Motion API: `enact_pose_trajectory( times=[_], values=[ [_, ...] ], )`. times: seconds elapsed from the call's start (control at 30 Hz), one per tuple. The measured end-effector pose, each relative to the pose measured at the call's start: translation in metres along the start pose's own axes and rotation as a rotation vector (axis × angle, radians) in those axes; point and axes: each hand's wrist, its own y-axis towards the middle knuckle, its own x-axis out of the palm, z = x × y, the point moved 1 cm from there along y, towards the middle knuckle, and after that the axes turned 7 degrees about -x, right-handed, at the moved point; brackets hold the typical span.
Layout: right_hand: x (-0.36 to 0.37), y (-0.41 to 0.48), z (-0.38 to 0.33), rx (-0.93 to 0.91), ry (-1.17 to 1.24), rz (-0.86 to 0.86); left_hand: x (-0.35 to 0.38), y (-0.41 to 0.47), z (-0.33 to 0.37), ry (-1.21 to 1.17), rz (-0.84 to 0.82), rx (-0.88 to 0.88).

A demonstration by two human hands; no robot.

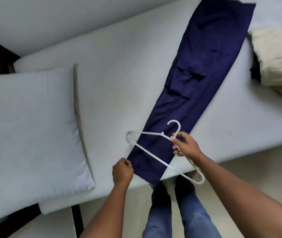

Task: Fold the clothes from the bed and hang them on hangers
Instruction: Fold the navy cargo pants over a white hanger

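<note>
A long navy blue garment (196, 73), folded into a narrow strip, lies diagonally across the grey bed (119, 66), its near end at the bed's front edge. My right hand (184, 145) grips a white plastic hanger (152, 152) at the base of its hook, holding it just above the garment's near end. My left hand (122, 170) pinches the left corner of that near end, fingers curled.
A grey pillow (32, 138) lies on the left of the bed. A cream folded cloth (279, 57) with something dark beside it sits at the right edge. My legs in blue jeans (179, 213) stand on the pale floor in front.
</note>
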Motion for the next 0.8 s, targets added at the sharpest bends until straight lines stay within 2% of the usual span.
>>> enact_pose_trajectory(
  times=[0.07,0.2,0.33,0.53,0.6,0.67,0.73,0.8],
  values=[
    [0.009,0.001,0.01,-0.003,-0.015,0.017,-0.002,0.012,-0.024,0.007,0.054,0.022],
    [0.024,0.003,0.032,-0.026,-0.023,0.04,0.002,0.024,-0.049,-0.076,-0.01,0.085],
    [0.031,-0.002,0.047,0.081,0.101,0.047,0.003,0.024,-0.048,-0.156,-0.049,0.109],
    [0.036,-0.026,0.055,0.203,0.304,-0.043,0.002,0.027,-0.038,-0.33,-0.051,0.005],
    [0.033,-0.032,0.055,0.214,0.394,-0.051,0.0,0.024,-0.03,-0.622,-0.194,-0.073],
    [0.028,-0.036,0.053,0.21,0.466,-0.076,0.002,0.019,-0.02,-0.907,-0.422,-0.161],
    [0.025,-0.038,0.052,0.21,0.477,-0.129,0.005,0.017,-0.012,-0.981,-0.578,-0.206],
    [0.029,-0.038,0.051,0.213,0.439,-0.197,0.009,0.017,-0.007,-1.019,-0.65,-0.223]
  ],
)
